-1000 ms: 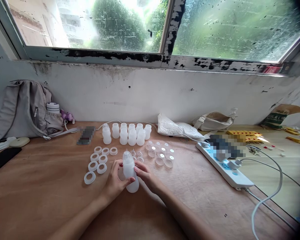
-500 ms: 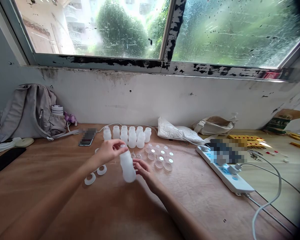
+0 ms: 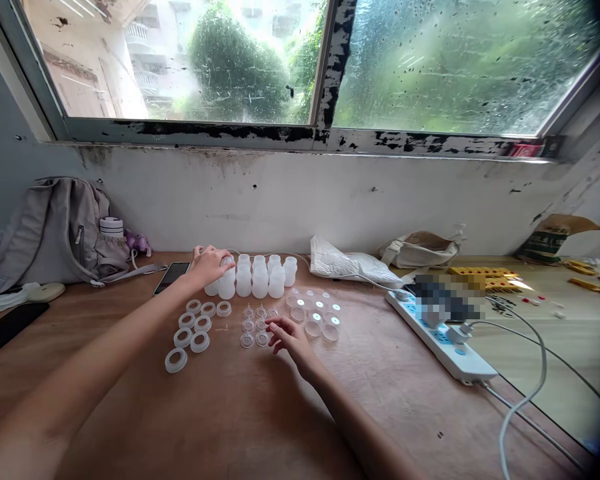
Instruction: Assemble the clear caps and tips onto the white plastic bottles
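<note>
My left hand [image 3: 209, 267] reaches to the left end of a cluster of frosted white bottles [image 3: 260, 280], its fingers closed round the top of a front bottle [image 3: 227, 285] that stands upright. Over the table, my right hand [image 3: 291, 341] holds nothing, fingers apart and slightly bent. Its fingertips are beside several clear teats [image 3: 247, 340] standing in short rows. White screw rings [image 3: 200, 342] lie in rows left of the teats. Clear round caps [image 3: 331, 331] stand to the right, beyond my right hand.
A phone [image 3: 171, 278] lies left of the bottles, with a grey backpack [image 3: 55, 233] farther left. A white padded pouch [image 3: 330, 260] and a beige bag [image 3: 420, 250] rest against the wall. On the right, a power strip [image 3: 440, 340] trails white cables across the wooden table [image 3: 220, 420].
My left hand has carried the bottle from the front middle to the back left, among the other bottles. My right hand has come off it and stays near the teats.
</note>
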Demonstrator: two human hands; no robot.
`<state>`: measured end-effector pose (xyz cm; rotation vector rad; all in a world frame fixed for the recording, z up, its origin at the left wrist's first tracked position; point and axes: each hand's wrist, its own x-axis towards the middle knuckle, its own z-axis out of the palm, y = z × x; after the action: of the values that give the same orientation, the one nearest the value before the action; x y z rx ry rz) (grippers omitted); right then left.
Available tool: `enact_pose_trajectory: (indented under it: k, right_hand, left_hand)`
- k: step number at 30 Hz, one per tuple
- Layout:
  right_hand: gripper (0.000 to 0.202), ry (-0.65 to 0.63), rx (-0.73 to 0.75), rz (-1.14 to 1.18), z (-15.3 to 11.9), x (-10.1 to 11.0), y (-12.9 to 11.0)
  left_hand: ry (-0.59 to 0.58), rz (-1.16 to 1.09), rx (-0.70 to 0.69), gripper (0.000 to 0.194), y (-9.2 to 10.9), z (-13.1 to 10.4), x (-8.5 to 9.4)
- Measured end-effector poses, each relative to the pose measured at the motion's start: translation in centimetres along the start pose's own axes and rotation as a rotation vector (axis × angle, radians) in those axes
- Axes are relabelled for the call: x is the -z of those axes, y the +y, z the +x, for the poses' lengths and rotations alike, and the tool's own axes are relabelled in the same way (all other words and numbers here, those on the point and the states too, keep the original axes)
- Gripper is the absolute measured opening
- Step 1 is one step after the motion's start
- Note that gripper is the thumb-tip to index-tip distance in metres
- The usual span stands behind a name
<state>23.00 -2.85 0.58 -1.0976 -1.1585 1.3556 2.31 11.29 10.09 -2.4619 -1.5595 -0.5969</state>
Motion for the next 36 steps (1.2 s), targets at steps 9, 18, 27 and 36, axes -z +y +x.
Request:
enact_pose_trajectory:
  k: [9,18,27,36]
  right_hand:
    - [0.029,0.000,0.024,-0.047,0.3,0.2,0.1]
    - [0.026,0.013,0.034,-0.110,0.5,0.4,0.7]
    - [0.023,0.082,0.013,-0.224,1.0,1.0,1.1]
    - [0.015,0.103,0.370,-0.878,0.6,1.1,2.9]
  left_hand:
    - [0.020,0.048,-0.009,0.030,-1.0,0.4,-2.0]
    - [0.027,0.068,-0.020,0.029,-1.1,0.5,-2.3]
    - [0.097,0.099,-0.097,0.032,0.5,-1.0,-0.2]
    - [-0.122,0.075,-0.396,0.032,0.5,-11.9,0.2]
